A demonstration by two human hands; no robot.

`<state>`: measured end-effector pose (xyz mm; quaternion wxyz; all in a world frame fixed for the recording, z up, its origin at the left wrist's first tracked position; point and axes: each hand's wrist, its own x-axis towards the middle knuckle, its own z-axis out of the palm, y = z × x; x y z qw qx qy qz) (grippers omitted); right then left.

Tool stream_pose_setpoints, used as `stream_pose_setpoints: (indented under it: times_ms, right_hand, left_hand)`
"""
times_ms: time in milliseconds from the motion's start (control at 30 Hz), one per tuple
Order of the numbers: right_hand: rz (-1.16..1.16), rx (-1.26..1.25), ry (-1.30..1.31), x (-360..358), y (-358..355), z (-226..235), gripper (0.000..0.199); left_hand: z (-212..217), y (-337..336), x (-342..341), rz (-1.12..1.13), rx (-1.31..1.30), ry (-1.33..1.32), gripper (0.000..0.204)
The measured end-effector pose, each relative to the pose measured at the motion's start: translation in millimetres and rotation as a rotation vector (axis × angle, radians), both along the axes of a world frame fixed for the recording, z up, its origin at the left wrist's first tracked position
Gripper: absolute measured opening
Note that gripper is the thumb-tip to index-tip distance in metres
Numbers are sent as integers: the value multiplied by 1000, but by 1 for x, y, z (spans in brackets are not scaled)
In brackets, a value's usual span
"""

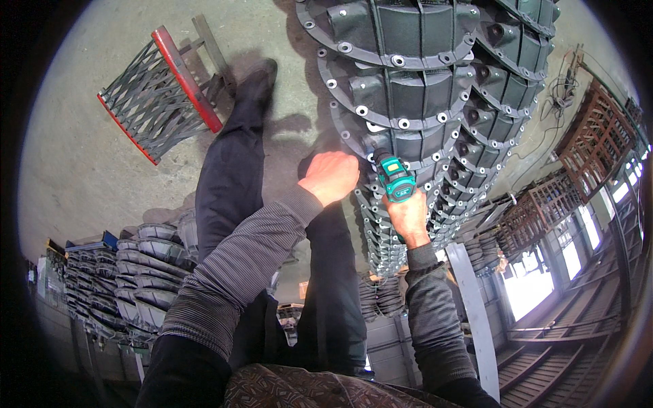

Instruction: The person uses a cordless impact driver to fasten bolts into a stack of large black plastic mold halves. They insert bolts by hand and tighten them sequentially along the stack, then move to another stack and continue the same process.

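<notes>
A green and black cordless drill is gripped in my right hand, with its front end at the flange of a dark ribbed metal casting. That casting sits in a tall stack of similar ones, their curved flanges lined with bright-rimmed holes. The drill's tip is too small to make out clearly. My left hand is closed in a fist just left of the stack's flange edge. Whatever it holds, if anything, is hidden by the fingers.
A metal mesh step with red edges stands on the concrete floor at the far left, near my foot. More stacked castings are at the left. Brown slatted crates and loose cables lie to the right.
</notes>
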<state>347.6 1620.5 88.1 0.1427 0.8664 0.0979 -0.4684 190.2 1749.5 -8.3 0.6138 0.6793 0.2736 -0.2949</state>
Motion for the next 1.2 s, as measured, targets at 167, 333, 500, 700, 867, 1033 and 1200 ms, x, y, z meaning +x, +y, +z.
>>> stream_pose_setpoints:
  times_ms: [167, 333, 500, 700, 867, 1033, 1200]
  right_hand:
    - [67, 53, -73, -4, 3, 0, 31]
    - [52, 65, -44, -3, 4, 1, 33]
    - [93, 29, -58, -3, 11, 3, 36]
    - [106, 84, -27, 0, 10, 7, 34]
    - [152, 295, 58, -1, -5, 12, 27]
    - [102, 354, 138, -4, -10, 53, 21]
    - [-76, 478, 95, -6, 24, 47, 16]
  left_hand:
    - [-1, -1, -1, -13, 10, -8, 31]
    - [-4, -4, -3, -14, 40, -4, 30]
    - [-4, -13, -4, -30, 66, -28, 32]
    - [-8, -22, -9, -42, 105, -44, 32]
    - [-10, -24, -12, -50, 111, -31, 31]
    - [-10, -17, -13, -20, 93, -18, 31]
    - [-6, -11, -10, -9, 78, -44, 31]
